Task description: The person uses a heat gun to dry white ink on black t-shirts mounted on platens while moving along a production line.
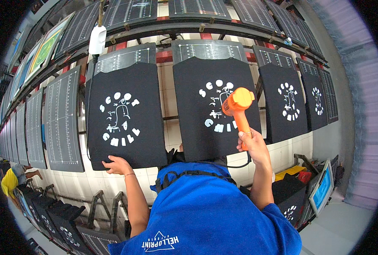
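My right hand (253, 144) is wrapped round the handle of an orange heat gun (239, 102). The gun's head is over the white print on a black T-shirt (197, 144) stretched on a flat board in front of me, hiding part of the design. To the left, a second black T-shirt (129, 157) with a similar white print lies on its own board. At that shirt's lower left edge is my left hand (117, 165), fingers apart and touching or very close to the hem.
More printed black shirts (282, 127) lie on boards to the right. Bare marked boards (61, 123) line the left and the far row (197, 7). A white bottle (97, 40) hangs at upper left. A framed screen (323, 187) leans at lower right; a person in yellow (10, 182) is far left.
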`<state>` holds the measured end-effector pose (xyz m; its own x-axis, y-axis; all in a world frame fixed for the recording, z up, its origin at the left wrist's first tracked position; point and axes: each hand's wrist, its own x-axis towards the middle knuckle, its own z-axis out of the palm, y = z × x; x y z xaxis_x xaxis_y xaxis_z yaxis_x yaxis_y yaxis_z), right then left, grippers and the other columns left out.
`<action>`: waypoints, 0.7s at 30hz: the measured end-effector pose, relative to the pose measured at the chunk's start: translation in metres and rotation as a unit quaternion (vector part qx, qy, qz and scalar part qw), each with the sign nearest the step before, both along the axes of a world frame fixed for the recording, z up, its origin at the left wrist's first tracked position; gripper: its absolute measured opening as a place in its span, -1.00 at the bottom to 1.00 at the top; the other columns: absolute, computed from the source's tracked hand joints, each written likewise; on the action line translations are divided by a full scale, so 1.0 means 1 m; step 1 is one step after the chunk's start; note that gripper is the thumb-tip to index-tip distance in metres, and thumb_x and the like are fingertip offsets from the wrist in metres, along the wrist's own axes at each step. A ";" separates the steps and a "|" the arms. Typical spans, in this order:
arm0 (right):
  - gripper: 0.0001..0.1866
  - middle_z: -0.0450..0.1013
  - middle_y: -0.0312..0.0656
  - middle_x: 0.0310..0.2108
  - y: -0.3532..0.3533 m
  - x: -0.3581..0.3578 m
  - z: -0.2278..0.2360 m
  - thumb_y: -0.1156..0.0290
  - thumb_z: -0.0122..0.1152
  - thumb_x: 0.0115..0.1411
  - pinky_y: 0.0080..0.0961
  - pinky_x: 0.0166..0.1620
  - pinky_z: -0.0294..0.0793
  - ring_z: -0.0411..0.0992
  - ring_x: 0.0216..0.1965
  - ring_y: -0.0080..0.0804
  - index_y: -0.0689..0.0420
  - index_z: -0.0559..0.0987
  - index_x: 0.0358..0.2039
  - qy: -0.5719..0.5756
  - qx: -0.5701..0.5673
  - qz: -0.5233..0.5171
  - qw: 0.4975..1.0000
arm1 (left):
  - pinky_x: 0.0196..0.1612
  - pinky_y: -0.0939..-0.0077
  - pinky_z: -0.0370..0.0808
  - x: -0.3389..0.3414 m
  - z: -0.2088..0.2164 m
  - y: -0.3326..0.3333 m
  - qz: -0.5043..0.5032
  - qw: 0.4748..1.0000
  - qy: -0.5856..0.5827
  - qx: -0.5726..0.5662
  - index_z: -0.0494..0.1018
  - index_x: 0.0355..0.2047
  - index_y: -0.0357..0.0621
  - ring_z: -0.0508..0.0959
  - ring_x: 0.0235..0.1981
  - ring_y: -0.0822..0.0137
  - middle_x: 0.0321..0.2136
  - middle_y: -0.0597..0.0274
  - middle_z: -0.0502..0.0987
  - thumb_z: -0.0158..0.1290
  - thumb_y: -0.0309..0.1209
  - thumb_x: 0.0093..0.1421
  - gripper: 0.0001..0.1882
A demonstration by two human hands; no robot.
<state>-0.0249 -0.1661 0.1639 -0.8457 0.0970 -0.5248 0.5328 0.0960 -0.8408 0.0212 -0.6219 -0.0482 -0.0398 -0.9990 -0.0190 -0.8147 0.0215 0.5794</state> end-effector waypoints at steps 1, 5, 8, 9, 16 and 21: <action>-0.73 0.39 -0.33 -0.55 0.002 -0.003 -0.001 0.21 0.13 0.25 -0.64 -0.47 0.44 0.42 -0.56 -0.57 0.18 0.45 -0.24 0.001 -0.011 0.000 1.000 | 0.03 -0.03 0.38 0.000 0.001 0.000 0.001 1.000 0.005 0.006 0.05 0.28 -0.13 0.38 0.02 -0.25 0.18 -0.43 -0.02 -0.19 -0.09 0.32 -0.38; -0.74 0.39 -0.32 -0.55 0.005 -0.014 -0.003 0.22 0.13 0.25 -0.64 -0.48 0.44 0.42 -0.55 -0.57 0.17 0.45 -0.26 0.002 -0.017 0.004 1.000 | 0.03 -0.02 0.38 -0.003 0.010 0.005 0.002 1.000 0.016 0.020 0.05 0.28 -0.13 0.38 0.02 -0.25 0.18 -0.44 -0.02 -0.19 -0.09 0.32 -0.38; -0.74 0.39 -0.32 -0.55 0.004 -0.023 -0.006 0.21 0.13 0.25 -0.65 -0.48 0.44 0.42 -0.54 -0.57 0.17 0.45 -0.27 0.005 -0.004 0.010 1.000 | 0.03 -0.03 0.38 -0.002 0.007 0.004 0.000 1.000 0.004 0.009 0.05 0.28 -0.12 0.38 0.02 -0.25 0.18 -0.44 -0.02 -0.19 -0.09 0.32 -0.38; -0.73 0.39 -0.32 -0.55 0.006 -0.027 -0.005 0.21 0.13 0.25 -0.65 -0.48 0.43 0.42 -0.54 -0.57 0.17 0.45 -0.28 0.007 -0.012 0.008 1.000 | 0.03 -0.03 0.38 -0.001 0.005 0.003 -0.001 1.000 -0.003 0.003 0.06 0.28 -0.12 0.38 0.02 -0.25 0.18 -0.44 -0.02 -0.19 -0.09 0.32 -0.39; -0.74 0.38 -0.34 -0.56 0.008 -0.062 -0.012 0.22 0.17 0.22 -0.64 -0.49 0.42 0.41 -0.56 -0.58 0.17 0.45 -0.30 0.036 -0.044 -0.025 0.998 | 0.02 -0.04 0.38 -0.003 0.008 0.005 0.004 1.000 0.003 0.011 0.06 0.28 -0.11 0.37 0.03 -0.27 0.17 -0.44 -0.01 -0.19 -0.08 0.31 -0.39; -0.73 0.39 -0.32 -0.56 0.001 -0.078 -0.022 0.20 0.16 0.22 -0.64 -0.49 0.42 0.41 -0.55 -0.58 0.17 0.45 -0.30 0.068 -0.014 -0.026 0.997 | 0.02 -0.01 0.39 0.000 0.007 0.003 -0.014 1.000 -0.002 0.004 0.04 0.28 -0.17 0.38 0.01 -0.27 0.16 -0.46 -0.02 -0.20 -0.09 0.32 -0.37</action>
<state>-0.1033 -0.1655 0.1420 -0.9039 0.1289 -0.4080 0.4165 0.0473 -0.9079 0.0209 -0.6184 -0.0413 -0.0668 -0.9974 -0.0267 -0.8157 0.0392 0.5771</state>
